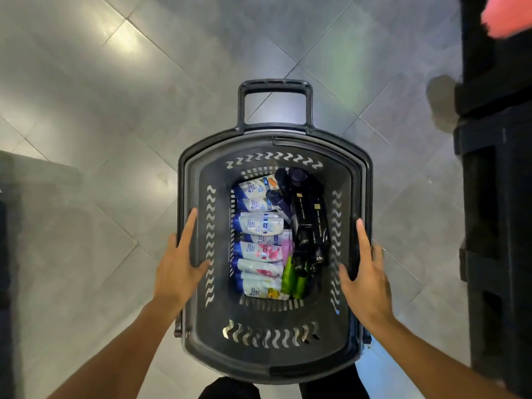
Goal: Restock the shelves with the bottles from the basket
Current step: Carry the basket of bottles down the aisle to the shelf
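Your left hand [180, 259] and right hand [365, 267] — fingers straight, holding nothing — flank the basket [273, 357]; its bottles [260, 249] lie between them.

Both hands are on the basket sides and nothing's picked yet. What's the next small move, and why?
Probably dip the left hand into the basket for a white bottle. Both hands rest open on the rim, right hand included, and the white bottles lie on the left hand's side.

Plastic basket on a polished tile floor
The basket [273, 361] is dark matt plastic with cut-out slots; the bottles [260, 251] look glossy plastic; the grey floor tiles [86, 110] are smooth and shiny
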